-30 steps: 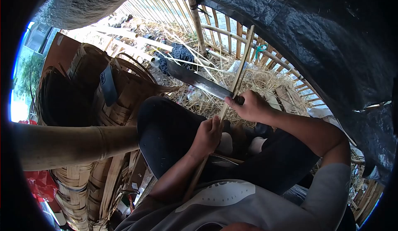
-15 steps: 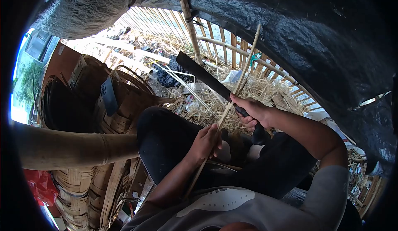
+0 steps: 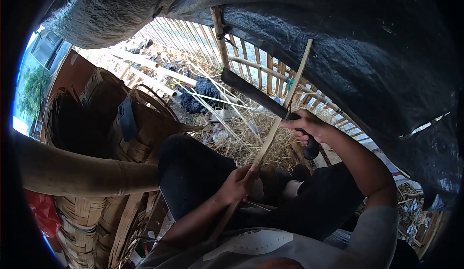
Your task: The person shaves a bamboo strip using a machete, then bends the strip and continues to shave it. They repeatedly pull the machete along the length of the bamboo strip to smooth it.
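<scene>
My left hand [image 3: 238, 186] is closed round the lower part of a long pale bamboo strip [image 3: 271, 138], which slants from my lap up to the right. My right hand [image 3: 305, 125] grips the black handle of a large knife [image 3: 253, 93]. Its dark, broad blade points up and to the left and crosses the strip beside my right fingers. Where blade and strip meet, the thumb and finger of my right hand lie against the strip.
Woven bamboo baskets [image 3: 87, 211] stand at the left, with a thick bamboo pole [image 3: 92, 174] across them. Straw [image 3: 227, 146] and thin strips cover the ground ahead. A slatted fence [image 3: 256, 66] and a black tarp [image 3: 353, 51] lie beyond.
The knife and my right hand have shifted slightly right and down. The strip has turned to show a broader face, and its upper end now sits a little lower and farther right.
</scene>
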Available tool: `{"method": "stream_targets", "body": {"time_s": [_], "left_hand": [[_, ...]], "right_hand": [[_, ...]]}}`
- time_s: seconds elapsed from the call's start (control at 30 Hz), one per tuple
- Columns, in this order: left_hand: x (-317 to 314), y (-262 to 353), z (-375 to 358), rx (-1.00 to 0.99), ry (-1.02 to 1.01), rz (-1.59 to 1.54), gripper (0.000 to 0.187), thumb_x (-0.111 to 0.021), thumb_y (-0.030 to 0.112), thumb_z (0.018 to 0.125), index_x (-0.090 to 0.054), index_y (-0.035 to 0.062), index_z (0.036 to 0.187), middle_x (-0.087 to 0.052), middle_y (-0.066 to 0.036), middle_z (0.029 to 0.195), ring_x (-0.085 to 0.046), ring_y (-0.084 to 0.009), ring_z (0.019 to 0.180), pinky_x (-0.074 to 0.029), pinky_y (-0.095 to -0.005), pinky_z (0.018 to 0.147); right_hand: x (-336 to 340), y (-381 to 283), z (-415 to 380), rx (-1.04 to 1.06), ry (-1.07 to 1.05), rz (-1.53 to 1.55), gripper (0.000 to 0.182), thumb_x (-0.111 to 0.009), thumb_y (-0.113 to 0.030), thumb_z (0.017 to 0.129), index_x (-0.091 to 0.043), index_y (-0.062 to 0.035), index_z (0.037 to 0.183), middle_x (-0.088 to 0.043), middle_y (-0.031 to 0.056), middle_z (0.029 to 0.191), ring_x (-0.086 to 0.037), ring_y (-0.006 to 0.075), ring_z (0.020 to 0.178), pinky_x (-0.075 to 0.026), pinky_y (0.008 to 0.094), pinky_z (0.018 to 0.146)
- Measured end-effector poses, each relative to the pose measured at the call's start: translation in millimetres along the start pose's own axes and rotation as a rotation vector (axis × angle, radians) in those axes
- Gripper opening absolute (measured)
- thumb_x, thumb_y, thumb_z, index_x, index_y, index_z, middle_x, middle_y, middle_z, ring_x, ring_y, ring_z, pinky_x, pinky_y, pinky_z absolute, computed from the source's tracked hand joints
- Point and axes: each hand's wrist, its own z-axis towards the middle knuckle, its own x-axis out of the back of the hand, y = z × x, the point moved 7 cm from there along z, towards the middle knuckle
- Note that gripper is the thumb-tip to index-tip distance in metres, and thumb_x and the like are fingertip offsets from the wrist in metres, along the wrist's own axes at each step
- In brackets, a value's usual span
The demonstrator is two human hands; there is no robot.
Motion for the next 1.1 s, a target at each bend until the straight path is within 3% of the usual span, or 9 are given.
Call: {"method": "stream_targets", "body": {"time_s": [0.13,0.33,0.43,0.47,0.53,0.6,0.73,0.83,1.1], "left_hand": [[-0.9,2.2,0.5,0.042,-0.003,-0.055,0.046,-0.039,0.045,0.106,-0.055,0.004,0.092,-0.046,0.004,0.058,-0.046,-0.0051,0.044,-0.038,-0.0225,0.04],[1.9,11.1,1.8,0.051,-0.013,-0.089,0.045,-0.041,0.043,0.106,-0.054,0.0051,0.086,-0.046,0.004,0.058,-0.046,-0.0038,0.045,-0.037,-0.0217,0.039],[1.1,8.6,-1.0,0.057,0.029,-0.008,0.046,-0.042,0.043,0.106,-0.057,0.0043,0.087,-0.046,0.004,0.058,-0.046,-0.0037,0.045,-0.037,-0.0218,0.039],[0.5,9.4,-2.9,0.037,0.039,0.007,0.046,-0.042,0.043,0.106,-0.055,0.0047,0.084,-0.047,0.004,0.058,-0.046,-0.0039,0.045,-0.037,-0.0214,0.039],[-0.8,13.3,-7.3,-0.005,0.048,0.042,0.047,-0.041,0.043,0.106,-0.051,0.0057,0.079,-0.048,0.003,0.058,-0.044,-0.0042,0.043,-0.036,-0.0207,0.038],[-2.2,13.1,-14.8,0.093,0.066,0.074,0.048,-0.041,0.043,0.106,-0.053,0.0056,0.079,-0.048,0.003,0.06,-0.046,-0.0041,0.044,-0.038,-0.0203,0.038],[2.5,2.7,-21.9,0.129,0.087,0.063,0.049,-0.04,0.043,0.106,-0.055,0.0046,0.079,-0.049,0.004,0.061,-0.048,-0.0042,0.046,-0.04,-0.0197,0.038],[7.2,-0.3,-25.2,0.149,0.084,0.071,0.049,-0.039,0.043,0.107,-0.056,0.0036,0.082,-0.049,0.004,0.062,-0.048,-0.0039,0.046,-0.04,-0.0196,0.038],[11.8,-5.9,-34.3,0.118,0.069,0.032,0.049,-0.036,0.042,0.108,-0.054,0.0041,0.083,-0.048,0.004,0.061,-0.046,-0.0033,0.045,-0.038,-0.0206,0.036]], "right_hand": [[19.2,7.1,7.8,0.01,0.09,-0.098,0.051,-0.079,-0.006,0.077,-0.043,-0.0008,0.112,-0.043,-0.0024,0.058,-0.041,0.0071,0.042,-0.037,0.029,0.042],[28.5,2.8,24.7,0.095,0.146,-0.44,0.037,-0.077,-0.011,0.078,-0.054,0.0028,0.103,-0.056,0.0048,0.066,-0.052,0.0108,0.049,-0.043,0.0304,0.048],[31.6,-12.2,17.5,0.168,0.213,-0.731,0.033,-0.078,-0.015,0.075,-0.059,0.0023,0.094,-0.062,0.0092,0.071,-0.062,0.0152,0.062,-0.049,0.0332,0.056],[32.7,-19.8,13.5,0.19,0.267,-0.937,0.034,-0.078,-0.018,0.074,-0.061,0.001,0.096,-0.064,0.0118,0.073,-0.068,0.0227,0.075,-0.052,0.0392,0.065],[51.9,-3.1,29.2,0.142,0.433,-1.08,0.03,-0.075,-0.019,0.074,-0.064,-0.0014,0.096,-0.067,0.0141,0.077,-0.07,0.0289,0.077,-0.054,0.042,0.073],[58.4,-3.7,29.2,0.055,0.576,-1.155,0.025,-0.073,-0.02,0.074,-0.068,-0.0036,0.091,-0.07,0.018,0.085,-0.071,0.0349,0.085,-0.055,0.0448,0.077],[42.2,-10.0,33.6,-0.027,0.518,-1.133,0.029,-0.075,-0.029,0.073,-0.071,-0.0037,0.087,-0.071,0.0187,0.088,-0.072,0.0325,0.086,-0.057,0.0434,0.077],[32.7,-16.2,35.4,0.036,0.51,-1.11,0.032,-0.075,-0.032,0.074,-0.071,-0.0034,0.085,-0.071,0.0178,0.085,-0.072,0.0314,0.084,-0.057,0.0421,0.077],[64.5,2.9,66.3,-0.087,0.553,-1.144,0.039,-0.07,-0.035,0.079,-0.068,-0.0021,0.101,-0.07,0.0203,0.1,-0.07,0.0306,0.095,-0.056,0.0415,0.081]]}}
